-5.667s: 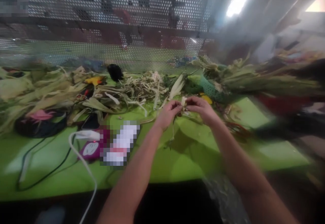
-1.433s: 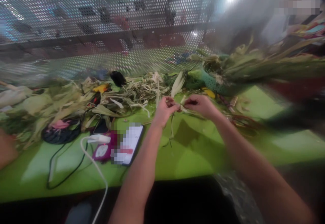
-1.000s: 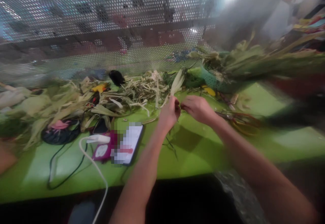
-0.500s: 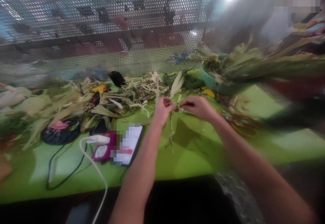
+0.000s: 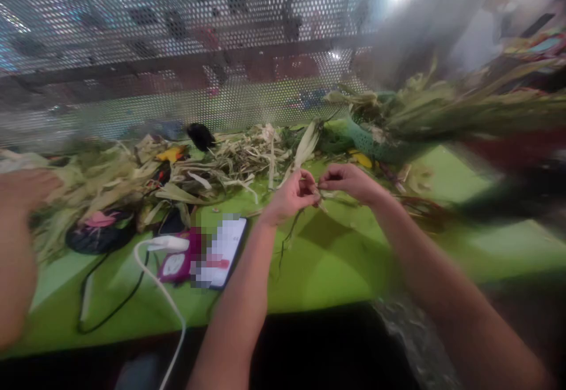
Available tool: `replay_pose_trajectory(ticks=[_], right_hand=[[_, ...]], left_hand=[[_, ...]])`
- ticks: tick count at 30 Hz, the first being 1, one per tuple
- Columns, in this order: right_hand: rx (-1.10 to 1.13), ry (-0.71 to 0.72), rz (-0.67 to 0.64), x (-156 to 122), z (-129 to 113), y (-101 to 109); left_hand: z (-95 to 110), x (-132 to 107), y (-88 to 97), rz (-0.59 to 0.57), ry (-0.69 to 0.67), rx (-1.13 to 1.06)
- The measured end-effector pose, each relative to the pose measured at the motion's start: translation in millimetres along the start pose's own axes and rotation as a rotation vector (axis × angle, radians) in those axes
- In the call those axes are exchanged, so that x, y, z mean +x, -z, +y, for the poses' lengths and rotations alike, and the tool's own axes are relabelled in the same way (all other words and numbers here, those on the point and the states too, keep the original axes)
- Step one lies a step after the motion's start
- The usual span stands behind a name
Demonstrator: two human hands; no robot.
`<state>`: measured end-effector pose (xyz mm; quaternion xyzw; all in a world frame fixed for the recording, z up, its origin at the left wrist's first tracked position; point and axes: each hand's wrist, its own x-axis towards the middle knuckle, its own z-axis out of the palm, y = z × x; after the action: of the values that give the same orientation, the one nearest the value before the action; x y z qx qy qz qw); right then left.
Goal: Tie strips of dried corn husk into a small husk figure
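Observation:
My left hand [image 5: 292, 197] is closed in a pinch on a thin strip of dried corn husk [image 5: 287, 238], whose dark, ragged end dangles below the fingers. Just to its right, my right hand [image 5: 347, 181] is also pinched, at the upper end of the same small piece. What lies between the fingertips is partly hidden and too small to make out fully. Behind the hands rises a broad pale husk leaf [image 5: 307, 144]. A loose heap of husk strips [image 5: 241, 157] spreads to the left of it.
Left of my forearm lie a phone [image 5: 226, 248], a magenta device [image 5: 174, 265] and a white cable [image 5: 170, 296]. Another person's arm [image 5: 15, 254] reaches in at far left. A teal basket [image 5: 365, 134] with long husks stands right, before a perforated metal panel [image 5: 190, 54].
My left hand has turned and shifted slightly right, and the dangling strip has swung left. The other person's arm has come in over the left side of the table.

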<state>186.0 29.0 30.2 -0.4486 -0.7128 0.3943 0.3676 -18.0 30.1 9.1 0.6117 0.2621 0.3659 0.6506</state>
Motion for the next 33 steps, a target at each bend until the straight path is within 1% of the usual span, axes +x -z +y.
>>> replay_pose_trajectory(ticks=[2,3,5,6,7,9,11,13,16,18,20,22,25,29,33], right_hand=[[0.186,-0.096,-0.035,-1.1,-2.4,-1.5],[0.246,-0.121,-0.031,-1.6,-3.4,-2.6],[0.297,-0.136,-0.006,-2.0,-4.5,-4.0],[0.285,-0.133,0.003,-1.9,-4.5,-4.0],[0.249,-0.128,0.006,-1.6,-4.2,-3.4],[0.112,-0.122,0.019,-0.9,-3.0,-1.9],[-0.065,-0.137,0.072,-0.7,-1.4,-2.2],[-0.163,-0.167,0.134,-1.0,0.1,-6.5],[-0.104,-0.188,0.192,-0.6,4.0,-19.2],[-0.041,-0.185,0.230,1.1,9.6,-28.2],[-0.004,-0.166,0.268,4.1,17.9,-34.2],[0.020,-0.128,0.291,7.0,26.8,-35.9],[0.018,-0.078,0.305,9.4,34.8,-32.3],[0.027,-0.050,0.273,8.9,31.8,-27.1],[0.058,-0.055,0.227,8.0,26.3,-27.9]], left_hand=[[0.8,-0.5,1.3,-0.011,-0.007,-0.091],[0.5,-0.5,1.7,-0.009,-0.013,-0.107],[-1.5,-0.1,1.9,-0.010,-0.014,-0.072],[-2.9,0.3,1.8,-0.012,-0.007,-0.011],[-4.4,0.8,1.3,-0.003,-0.002,0.080],[-7.3,1.9,-0.8,0.048,-0.001,0.336],[-9.6,3.1,-4.4,0.138,-0.022,0.617],[-12.2,4.4,-8.9,0.236,-0.046,0.841],[-18.2,5.9,-15.2,0.350,-0.080,1.030],[-23.0,6.2,-18.3,0.380,-0.092,1.097],[-26.5,6.0,-21.0,0.389,-0.095,1.143],[-26.4,5.6,-23.3,0.390,-0.091,1.154],[-18.8,4.6,-25.3,0.353,-0.075,1.110],[-4.6,2.4,-21.9,0.286,-0.040,0.995],[-1.5,2.1,-14.2,0.244,-0.053,0.885]])
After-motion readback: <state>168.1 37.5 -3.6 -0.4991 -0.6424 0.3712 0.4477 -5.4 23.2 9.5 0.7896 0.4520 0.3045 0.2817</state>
